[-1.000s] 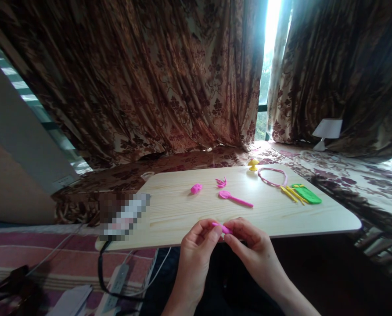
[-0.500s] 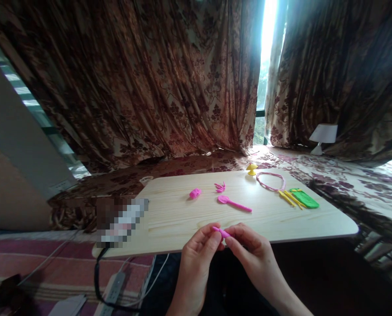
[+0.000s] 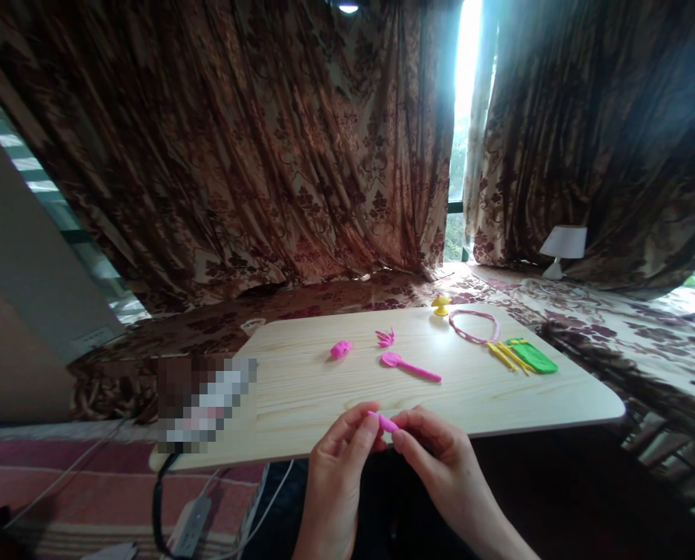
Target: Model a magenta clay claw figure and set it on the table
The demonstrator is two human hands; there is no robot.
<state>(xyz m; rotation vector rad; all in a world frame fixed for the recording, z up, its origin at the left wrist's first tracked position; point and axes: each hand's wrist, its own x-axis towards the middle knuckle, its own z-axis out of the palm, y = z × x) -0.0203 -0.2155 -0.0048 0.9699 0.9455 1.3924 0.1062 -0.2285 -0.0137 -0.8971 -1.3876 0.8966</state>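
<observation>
While pinched, pink clay (image 3: 387,423) spans both hands (image 3: 383,453).

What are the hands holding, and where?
A small pink clay piece: left hand pinches one end, right hand the other.

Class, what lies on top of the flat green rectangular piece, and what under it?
Small yellow pieces lie on the far end of the flat green piece; pale wooden tabletop shows beside it, but beneath is covered.
</observation>
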